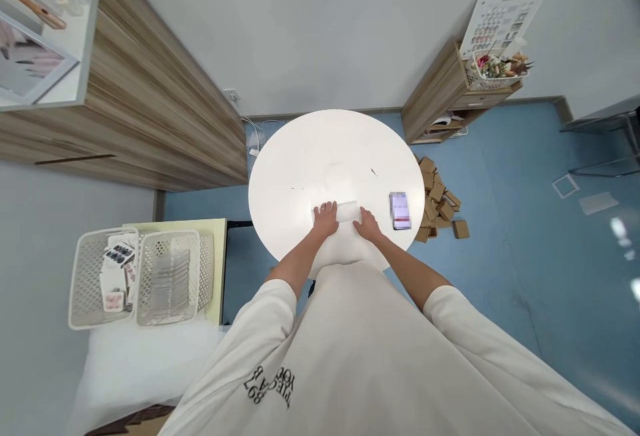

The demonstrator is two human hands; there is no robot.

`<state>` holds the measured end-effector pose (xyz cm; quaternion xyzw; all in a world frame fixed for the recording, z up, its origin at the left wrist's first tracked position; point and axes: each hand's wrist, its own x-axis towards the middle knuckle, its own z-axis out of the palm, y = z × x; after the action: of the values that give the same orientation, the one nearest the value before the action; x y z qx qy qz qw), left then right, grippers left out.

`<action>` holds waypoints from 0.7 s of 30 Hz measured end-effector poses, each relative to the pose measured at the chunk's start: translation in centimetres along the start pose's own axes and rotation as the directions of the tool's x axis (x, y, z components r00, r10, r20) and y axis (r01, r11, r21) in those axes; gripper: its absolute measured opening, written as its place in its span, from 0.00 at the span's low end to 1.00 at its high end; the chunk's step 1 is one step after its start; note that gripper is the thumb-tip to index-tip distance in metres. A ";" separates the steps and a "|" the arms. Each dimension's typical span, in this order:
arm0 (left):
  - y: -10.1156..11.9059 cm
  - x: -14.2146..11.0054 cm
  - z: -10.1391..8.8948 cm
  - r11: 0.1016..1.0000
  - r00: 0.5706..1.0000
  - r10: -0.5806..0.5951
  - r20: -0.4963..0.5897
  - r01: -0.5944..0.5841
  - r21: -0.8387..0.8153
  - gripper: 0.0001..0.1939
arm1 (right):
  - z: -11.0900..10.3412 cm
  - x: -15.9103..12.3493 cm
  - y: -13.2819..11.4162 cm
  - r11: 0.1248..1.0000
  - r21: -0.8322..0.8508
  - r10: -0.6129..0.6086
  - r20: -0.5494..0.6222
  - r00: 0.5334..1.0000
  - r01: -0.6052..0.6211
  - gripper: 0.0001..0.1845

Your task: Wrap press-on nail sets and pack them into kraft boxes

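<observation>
A folded white cloth lies near the front edge of the round white table, and a white layer below it hangs over that edge toward my body. My left hand grips the cloth's left end, with a ring on one finger. My right hand holds its right end, with the fingers curled over the fold. A phone with a blurred screen lies on the table to the right of my right hand, not touching it.
Small cardboard boxes are heaped on the blue floor right of the table. Two white mesh baskets stand on a pale yellow surface at left. A wood-grain cabinet runs along the upper left, and a small shelf unit stands at upper right.
</observation>
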<state>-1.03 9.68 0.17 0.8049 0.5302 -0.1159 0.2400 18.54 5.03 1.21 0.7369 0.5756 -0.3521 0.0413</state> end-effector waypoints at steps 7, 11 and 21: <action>1.0 -2.5 -0.1 0.997 0.993 0.079 -0.089 -0.080 -0.004 0.35 | 0.4 2.2 -1.3 0.973 0.145 0.197 -0.126 0.972 -0.178 0.29; 1.2 -4.0 0.4 0.991 0.989 0.136 -0.051 -0.134 0.028 0.33 | 1.0 2.8 -2.1 0.961 0.158 0.252 -0.179 0.951 -0.225 0.28; 0.4 -4.4 1.1 0.986 0.985 0.161 0.055 -0.163 0.043 0.37 | 1.9 3.1 -3.5 0.944 0.193 0.299 -0.168 0.939 -0.266 0.24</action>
<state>-2.43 5.47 1.32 0.8476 0.4537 -0.1290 0.2428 14.88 7.88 -0.74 0.8437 0.4332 -0.3159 -0.0271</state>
